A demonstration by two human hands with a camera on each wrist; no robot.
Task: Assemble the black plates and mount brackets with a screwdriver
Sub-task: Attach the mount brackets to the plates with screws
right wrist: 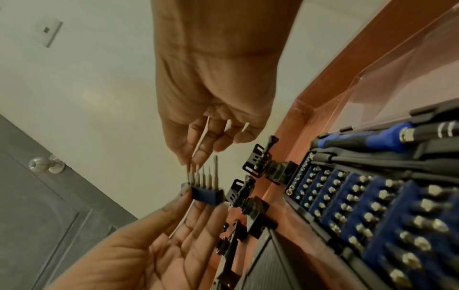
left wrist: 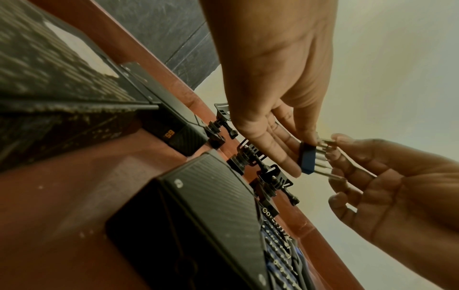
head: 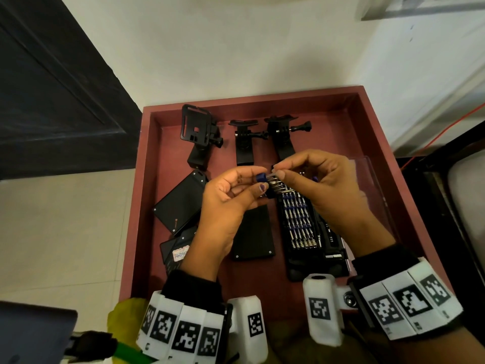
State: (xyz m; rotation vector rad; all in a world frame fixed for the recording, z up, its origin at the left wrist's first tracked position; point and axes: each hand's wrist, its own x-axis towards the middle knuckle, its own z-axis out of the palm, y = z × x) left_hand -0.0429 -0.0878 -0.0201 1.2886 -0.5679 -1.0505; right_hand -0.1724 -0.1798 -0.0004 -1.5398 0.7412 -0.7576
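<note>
Bit holder (right wrist: 207,194): small blue block, six thin steel bits upright in a row; above the tray (head: 409,164)
Left hand (head: 231,203): pinches the block's ends
Right hand (head: 322,185): fingertips pinch one end bit

Three mount brackets (head: 245,143) in a row at the tray's (head: 388,143) far end, plates (head: 181,200) nearer on the left, bit case (head: 304,224) on the right, both hands (head: 225,200) holding a bit holder (right wrist: 206,194) above the middle

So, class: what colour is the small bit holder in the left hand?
Blue bit holder; the right wrist view shows it best.
</note>
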